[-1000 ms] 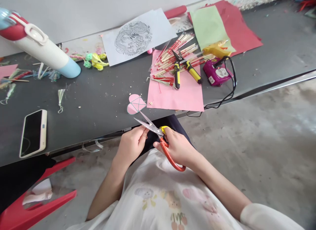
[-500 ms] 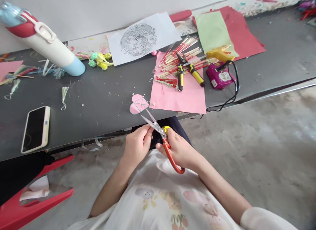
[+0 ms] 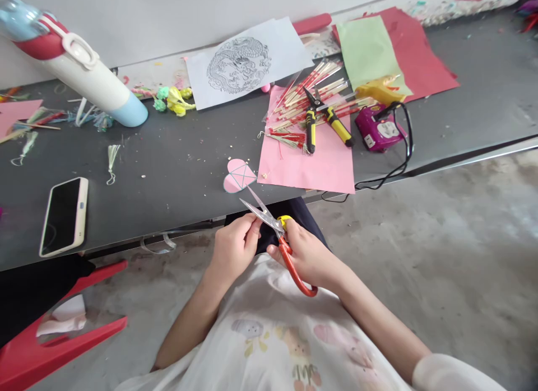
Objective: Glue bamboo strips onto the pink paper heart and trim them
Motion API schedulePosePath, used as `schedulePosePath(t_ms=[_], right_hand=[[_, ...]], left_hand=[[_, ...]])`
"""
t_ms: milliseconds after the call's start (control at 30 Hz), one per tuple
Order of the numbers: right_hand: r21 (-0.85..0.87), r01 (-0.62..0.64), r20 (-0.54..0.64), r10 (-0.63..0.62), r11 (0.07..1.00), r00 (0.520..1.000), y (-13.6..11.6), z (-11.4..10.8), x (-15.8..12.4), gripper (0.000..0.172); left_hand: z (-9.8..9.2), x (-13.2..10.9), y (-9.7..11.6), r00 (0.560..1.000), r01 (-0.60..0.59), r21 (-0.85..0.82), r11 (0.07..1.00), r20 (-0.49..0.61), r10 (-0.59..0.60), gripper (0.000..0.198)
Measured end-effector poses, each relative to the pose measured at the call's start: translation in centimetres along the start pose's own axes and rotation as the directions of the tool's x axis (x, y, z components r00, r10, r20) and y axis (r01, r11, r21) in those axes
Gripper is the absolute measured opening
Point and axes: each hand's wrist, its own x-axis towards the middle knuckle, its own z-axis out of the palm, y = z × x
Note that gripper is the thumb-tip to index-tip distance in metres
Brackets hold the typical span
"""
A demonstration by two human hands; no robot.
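My right hand grips a pair of scissors with one red handle and some yellow near the pivot. The blades are spread apart and point up and left toward the table edge. Beside the lower blade, my left hand is closed with thumb and fingers pinched; whatever it holds is too small or hidden to name. Just beyond the blade tips, a pink paper heart with drawn lines lies flat on the dark table.
Pink paper bears wooden sticks and yellow-black pliers. A yellow glue gun and purple box with a black cord lie right. A phone, tassel, bottle and dragon print are leftward.
The view has shifted slightly, so the table items appear a little further right. Both hands and the open scissors keep almost the same pose.
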Motion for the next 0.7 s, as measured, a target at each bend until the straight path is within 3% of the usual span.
schedulePosePath(t_ms=[367, 700], right_hand=[[-0.108, -0.021, -0.046, 0.016, 0.994, 0.999, -0.41, 0.23, -0.07, 0.028], [-0.209, 0.040, -0.081, -0.058, 0.977, 0.995, -0.35, -0.27, -0.48, 0.033]], left_hand=[[0.08, -0.06, -0.26, 1.000, -0.019, -0.011, 1.000, -0.024, 0.019, 0.027], [-0.42, -0.09, -0.61, 0.997, -0.073, -0.018, 0.997, -0.023, 0.073, 0.027]])
